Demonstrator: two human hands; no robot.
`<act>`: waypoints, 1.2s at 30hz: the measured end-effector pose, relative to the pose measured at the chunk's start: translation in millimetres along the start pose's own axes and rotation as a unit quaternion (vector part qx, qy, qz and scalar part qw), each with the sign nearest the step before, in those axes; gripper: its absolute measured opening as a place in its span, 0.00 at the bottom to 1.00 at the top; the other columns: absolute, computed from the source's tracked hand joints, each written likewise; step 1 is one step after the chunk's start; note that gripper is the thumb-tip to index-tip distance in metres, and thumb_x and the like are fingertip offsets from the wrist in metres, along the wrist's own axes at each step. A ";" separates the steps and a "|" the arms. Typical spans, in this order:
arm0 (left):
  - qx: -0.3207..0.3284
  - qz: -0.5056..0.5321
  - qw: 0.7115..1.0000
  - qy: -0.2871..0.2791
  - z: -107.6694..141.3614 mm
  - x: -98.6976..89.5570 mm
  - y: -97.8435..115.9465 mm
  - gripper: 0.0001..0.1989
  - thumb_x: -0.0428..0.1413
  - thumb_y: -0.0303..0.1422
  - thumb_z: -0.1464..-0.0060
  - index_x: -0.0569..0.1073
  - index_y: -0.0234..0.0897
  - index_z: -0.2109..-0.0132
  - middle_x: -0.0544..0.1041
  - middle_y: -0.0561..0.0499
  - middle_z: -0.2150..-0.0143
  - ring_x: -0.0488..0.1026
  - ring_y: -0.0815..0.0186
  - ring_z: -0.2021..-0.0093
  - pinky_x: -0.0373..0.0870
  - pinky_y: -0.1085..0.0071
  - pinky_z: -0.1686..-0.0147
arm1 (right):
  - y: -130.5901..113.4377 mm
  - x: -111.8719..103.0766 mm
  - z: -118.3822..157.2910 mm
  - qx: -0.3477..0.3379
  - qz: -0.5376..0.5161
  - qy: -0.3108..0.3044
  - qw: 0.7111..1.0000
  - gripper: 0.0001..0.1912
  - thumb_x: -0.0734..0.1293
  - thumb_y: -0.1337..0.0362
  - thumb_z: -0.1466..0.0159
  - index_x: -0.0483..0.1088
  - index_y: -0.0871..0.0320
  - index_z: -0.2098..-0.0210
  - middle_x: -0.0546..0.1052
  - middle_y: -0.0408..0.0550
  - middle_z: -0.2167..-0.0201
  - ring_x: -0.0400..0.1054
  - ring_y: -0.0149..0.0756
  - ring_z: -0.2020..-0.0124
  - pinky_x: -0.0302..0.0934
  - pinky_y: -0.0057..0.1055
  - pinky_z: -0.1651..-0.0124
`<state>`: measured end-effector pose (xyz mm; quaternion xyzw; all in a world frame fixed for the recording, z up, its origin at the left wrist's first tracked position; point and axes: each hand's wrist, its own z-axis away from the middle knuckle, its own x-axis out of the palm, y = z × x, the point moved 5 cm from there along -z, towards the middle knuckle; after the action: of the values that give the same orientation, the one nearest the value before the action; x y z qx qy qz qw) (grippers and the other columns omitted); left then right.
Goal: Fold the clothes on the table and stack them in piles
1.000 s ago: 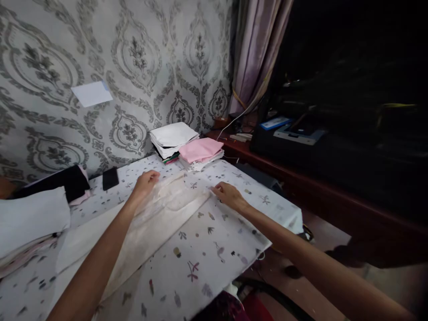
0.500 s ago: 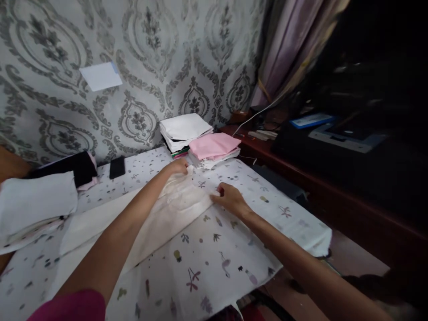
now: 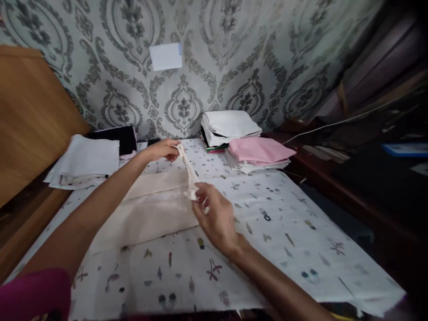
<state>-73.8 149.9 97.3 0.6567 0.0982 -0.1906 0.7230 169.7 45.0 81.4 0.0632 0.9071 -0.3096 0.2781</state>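
Observation:
A long cream cloth [image 3: 150, 216] lies lengthwise over the patterned sheet, with a fold line running along it. Its right end is lifted between my two hands. At the far corner of that end, my left hand [image 3: 163, 149] pinches the edge. My right hand [image 3: 216, 214] grips the near corner between thumb and fingers, slightly blurred. The raised edge hangs as a narrow bunched strip from one hand to the other.
Behind my hands stand a stack of folded white cloths [image 3: 230, 124] and a pile topped with pink cloth [image 3: 259, 150]. White folded cloths [image 3: 90, 158] and a black cloth [image 3: 117, 138] lie at left, beside a wooden panel [image 3: 33, 116]. A dark desk edge [image 3: 334, 187] runs along the right.
The cloth's right end has been raised off the sheet and pulled leftward along it by both hands. My view has turned left, bringing the wooden panel into sight.

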 end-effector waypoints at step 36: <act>0.009 -0.399 0.913 0.083 83.9 57.7 -87.8 0.30 0.38 0.43 0.34 0.54 0.33 0.31 0.53 0.40 0.27 0.48 0.59 0.27 0.45 0.59 0.31 | -24.8 101.2 49.5 -0.164 0.085 -0.259 0.948 0.33 0.59 0.48 0.31 0.61 0.67 0.36 0.64 0.66 0.35 0.53 0.51 0.33 0.51 0.51 0.34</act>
<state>-66.0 52.9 4.5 0.5827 0.4099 -0.4087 0.5705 100.8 -10.2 7.1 0.0112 0.8332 -0.1373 0.5355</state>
